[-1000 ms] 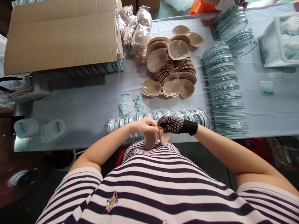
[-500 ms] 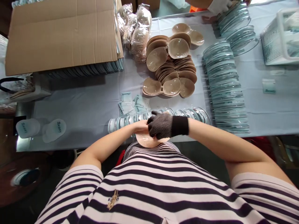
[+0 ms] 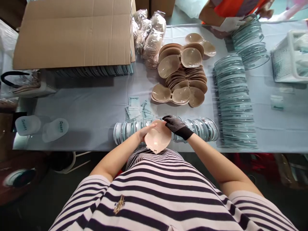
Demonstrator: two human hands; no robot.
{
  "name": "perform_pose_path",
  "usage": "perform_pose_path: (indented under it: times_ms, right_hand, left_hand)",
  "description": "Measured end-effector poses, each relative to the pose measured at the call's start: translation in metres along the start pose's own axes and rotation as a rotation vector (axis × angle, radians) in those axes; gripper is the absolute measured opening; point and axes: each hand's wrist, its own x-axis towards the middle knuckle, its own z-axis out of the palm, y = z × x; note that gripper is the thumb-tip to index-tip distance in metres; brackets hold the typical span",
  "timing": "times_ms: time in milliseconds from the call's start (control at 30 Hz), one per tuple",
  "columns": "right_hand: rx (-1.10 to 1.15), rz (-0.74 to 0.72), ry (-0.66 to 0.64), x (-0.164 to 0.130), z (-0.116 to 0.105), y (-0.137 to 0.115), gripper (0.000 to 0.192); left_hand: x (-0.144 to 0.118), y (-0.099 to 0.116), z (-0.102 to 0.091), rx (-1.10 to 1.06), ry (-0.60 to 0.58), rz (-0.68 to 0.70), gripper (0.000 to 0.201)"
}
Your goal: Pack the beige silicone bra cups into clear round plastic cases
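Note:
A beige stick-on bra point(image 3: 157, 139), folded with its cups together and glossy on the side facing me, is held at the table's front edge. My bare left hand point(image 3: 147, 131) grips its left edge. On its upper right edge, my right hand point(image 3: 172, 123), in a dark dotted glove, has its fingers closed. Just behind both hands runs a row of clear plastic cases point(image 3: 199, 128) along the table edge. Small printed white packets point(image 3: 138, 109) lie beyond the row. Farther back are stacks of beige stick-on bras point(image 3: 181, 96).
A long row of clear plastic cases point(image 3: 234, 102) stands at right, near a white basket point(image 3: 284, 65). Cardboard point(image 3: 74, 35) covers more cases at back left. Bagged bras point(image 3: 152, 40) lie beside it. A co-worker's gloved hand point(image 3: 229, 25) touches cases at the back.
The bra has been turned so its pointed end faces me and more of it shows. My right hand has shifted from over its middle to its upper right edge.

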Motion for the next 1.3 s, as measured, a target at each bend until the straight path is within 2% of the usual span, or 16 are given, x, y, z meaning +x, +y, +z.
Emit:
perform_pose_path:
  times_ms: [100, 200, 300, 367, 433, 500, 567, 667, 767, 867, 967, 1033, 1100, 1200, 1233, 1300]
  right_hand:
    - [0.081, -0.020, 0.052, 0.018, 0.011, -0.008, 0.024]
    - [0.125, 0.058, 0.153, 0.057, 0.014, -0.009, 0.031]
    - [-0.042, 0.158, 0.039, 0.112, 0.026, -0.012, 0.042]
    - [-0.206, 0.188, -0.063, 0.144, 0.040, -0.015, 0.061]
    - [-0.357, 0.219, -0.085, 0.166, 0.054, -0.018, 0.078]
    - [-0.443, 0.249, -0.068, 0.177, 0.063, -0.019, 0.080]
    - [-0.454, 0.270, -0.049, 0.181, 0.067, -0.018, 0.070]
    - [-0.391, 0.296, -0.015, 0.183, 0.063, -0.017, 0.047]
    - [-0.247, 0.376, -0.006, 0.179, 0.045, -0.020, 0.030]
    - [0.003, 0.417, 0.132, 0.155, 0.016, -0.029, 0.042]
    - [0.538, 0.273, 0.235, 0.115, -0.006, -0.044, 0.050]
    - [0.745, 0.164, 0.231, 0.090, -0.006, -0.055, 0.047]
    - [0.672, 0.148, 0.274, 0.075, 0.003, -0.062, 0.035]
    - [0.409, 0.251, 0.380, 0.065, 0.021, -0.062, 0.022]
    - [0.359, 0.280, 0.408, 0.061, 0.025, -0.061, 0.021]
    - [0.323, 0.291, 0.468, 0.051, 0.031, -0.057, 0.018]
  left_hand:
    - [-0.004, 0.002, -0.010, 0.031, -0.030, -0.007, 0.051]
    - [-0.012, 0.003, -0.026, -0.071, 0.067, -0.040, 0.049]
    - [-0.020, 0.008, -0.042, -0.250, 0.054, -0.073, 0.058]
    - [-0.023, 0.015, -0.050, -0.346, 0.037, -0.026, 0.069]
    - [-0.024, 0.023, -0.057, -0.399, 0.078, 0.016, 0.077]
    - [-0.023, 0.032, -0.063, -0.427, 0.147, 0.051, 0.081]
    - [-0.021, 0.041, -0.070, -0.439, 0.219, 0.086, 0.080]
    - [-0.017, 0.052, -0.078, -0.433, 0.278, 0.125, 0.079]
    - [-0.010, 0.060, -0.082, -0.413, 0.276, 0.150, 0.082]
    - [0.000, 0.066, -0.081, -0.384, 0.281, 0.212, 0.085]
    - [0.013, 0.069, -0.072, -0.352, 0.264, 0.319, 0.083]
    - [0.021, 0.068, -0.062, -0.342, 0.213, 0.374, 0.082]
    - [0.026, 0.063, -0.048, -0.326, 0.118, 0.358, 0.084]
    - [0.026, 0.049, -0.025, -0.273, -0.009, 0.279, 0.083]
    - [0.026, 0.043, -0.017, -0.252, -0.018, 0.267, 0.077]
    - [0.027, 0.031, -0.001, -0.225, 0.069, 0.298, 0.053]
